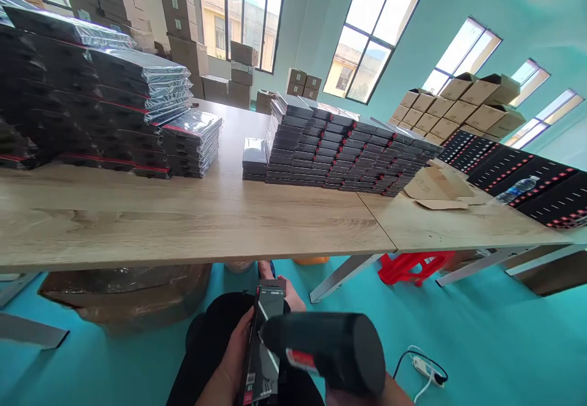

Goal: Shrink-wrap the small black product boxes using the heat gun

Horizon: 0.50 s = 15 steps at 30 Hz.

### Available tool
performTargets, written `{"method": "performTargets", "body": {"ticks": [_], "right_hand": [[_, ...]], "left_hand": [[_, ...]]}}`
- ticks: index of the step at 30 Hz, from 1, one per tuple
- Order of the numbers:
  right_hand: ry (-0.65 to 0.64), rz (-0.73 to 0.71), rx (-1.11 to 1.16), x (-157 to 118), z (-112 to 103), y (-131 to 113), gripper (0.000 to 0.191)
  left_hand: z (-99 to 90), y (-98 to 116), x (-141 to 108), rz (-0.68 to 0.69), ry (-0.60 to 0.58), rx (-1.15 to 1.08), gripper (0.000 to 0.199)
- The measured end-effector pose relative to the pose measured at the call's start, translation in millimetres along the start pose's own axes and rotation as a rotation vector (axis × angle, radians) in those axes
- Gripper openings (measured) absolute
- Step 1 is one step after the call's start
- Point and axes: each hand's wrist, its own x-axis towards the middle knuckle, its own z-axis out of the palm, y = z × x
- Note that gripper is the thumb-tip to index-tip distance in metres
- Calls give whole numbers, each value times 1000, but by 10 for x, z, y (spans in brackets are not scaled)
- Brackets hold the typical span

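Observation:
My left hand (236, 351) is wrapped round the left edge of a flat black box (268, 345) with a white line and small labels on its face. The box lies above my lap. My right hand (351, 395), mostly hidden at the bottom edge, grips a black heat gun (330, 339) with a red and white label. The gun's nozzle points left over the middle of the box face; whether it touches cannot be told.
A wooden table (183, 228) carries stacks of film-wrapped black boxes (123, 106) at left and stacked dark boxes (334, 149) in the middle. Flattened cardboard (433, 186) lies at right. Below are a red stool (413, 266) and a power strip (426, 367).

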Motion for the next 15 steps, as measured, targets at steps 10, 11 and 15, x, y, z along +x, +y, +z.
{"method": "performTargets", "body": {"ticks": [10, 11, 15], "right_hand": [[213, -34, 275, 174, -103, -271, 40], [219, -17, 274, 160, -139, -247, 39], [25, 49, 151, -13, -210, -137, 24]], "left_hand": [[-44, -8, -93, 7, -6, 99, 50], [-64, -5, -83, -1, -9, 95, 52], [-95, 2, -44, -28, -42, 62, 51]]}}
